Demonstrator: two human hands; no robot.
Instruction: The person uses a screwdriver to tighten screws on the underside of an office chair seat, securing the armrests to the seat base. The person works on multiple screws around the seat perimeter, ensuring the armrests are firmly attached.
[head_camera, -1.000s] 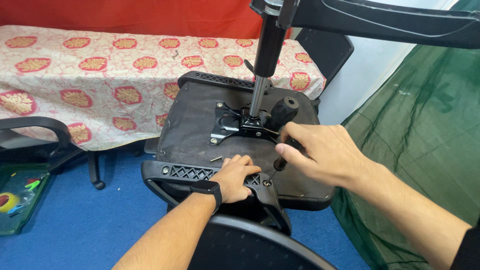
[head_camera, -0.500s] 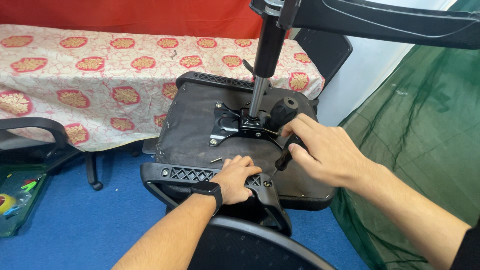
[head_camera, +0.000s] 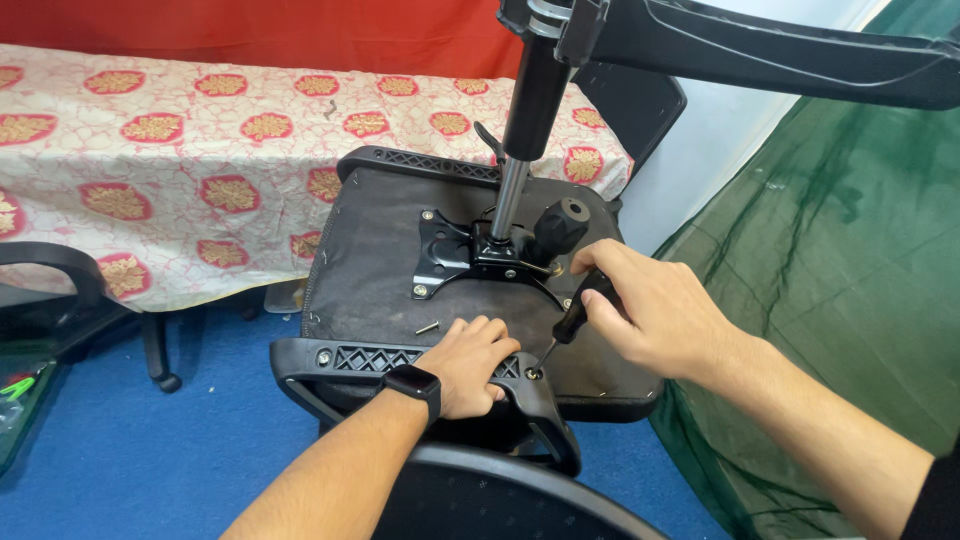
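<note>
The right hand (head_camera: 655, 315), closed on the screwdriver (head_camera: 572, 325), slants its tip down-left to the screw (head_camera: 533, 374) at the seat underside's (head_camera: 375, 275) near edge, touching the armrest bracket (head_camera: 400, 360) pressed flat by the left hand (head_camera: 468, 362).

Left hand (head_camera: 468, 364) flat, palm down; right hand (head_camera: 655, 310) grip closed.

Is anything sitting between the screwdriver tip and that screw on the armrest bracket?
Nothing visible does. The right hand holds the screwdriver angled down-left, its tip at the screw on the armrest bracket. The left hand rests on the bracket just left of the screw, close but not across the tip's path.
</note>
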